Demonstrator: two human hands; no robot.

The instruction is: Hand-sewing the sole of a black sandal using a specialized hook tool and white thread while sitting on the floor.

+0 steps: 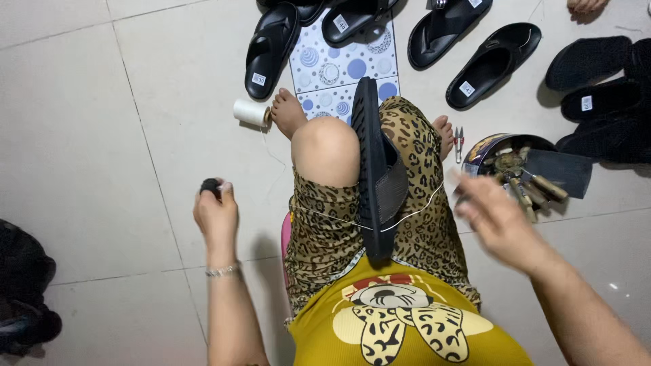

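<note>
Head view shows stitching under way: left hand (215,207) pinches a small dark object (210,185), blurred right hand (498,217), grip unclear, draws white thread (407,213) taut across the black sandal (376,169) on the lap, so tightening seems next.

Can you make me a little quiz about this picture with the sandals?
1. True or false: the black sandal lies across the person's lap, held between the knees.
2. What does the left hand pinch? A) a small dark round thing B) small scissors C) a spool
3. Fill in: the pale thread runs from the sandal toward the ____ hand.

Key
1. True.
2. A; what it is exactly cannot be told.
3. Right. That hand is blurred, near a round tin of tools, with the spool of thread lying by a foot on the floor.
</note>
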